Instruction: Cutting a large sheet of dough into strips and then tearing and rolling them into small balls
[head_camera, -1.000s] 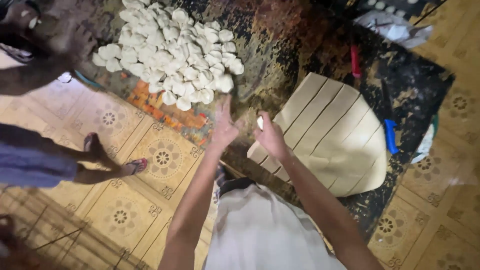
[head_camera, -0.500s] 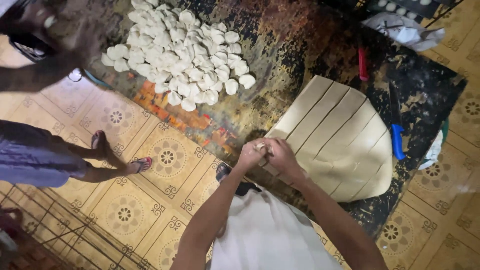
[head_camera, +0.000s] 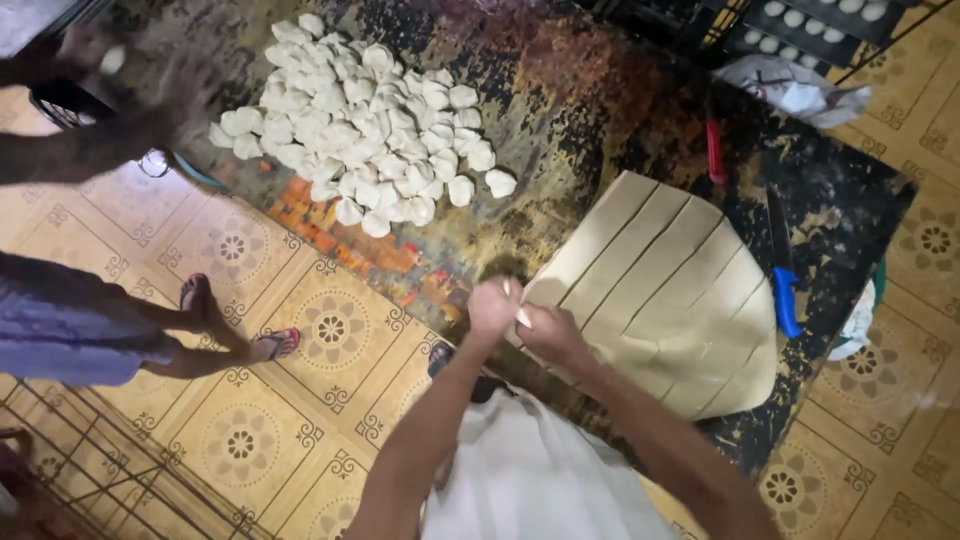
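Note:
A flat sheet of pale dough, cut into long strips, lies on a dark worn table. Both my hands meet at the sheet's near left corner. My left hand and my right hand pinch a small bit of dough between their fingertips. A heap of small white dough pieces lies farther up the table to the left.
A blue-handled knife lies right of the sheet, a red-handled tool above it. Another person's arm reaches in at the upper left; their legs and sandalled feet stand on the patterned tiled floor. A crumpled cloth lies top right.
My left hand came back from the dough heap to the sheet's corner, joining my right hand there. One more small piece lies at the heap's right edge.

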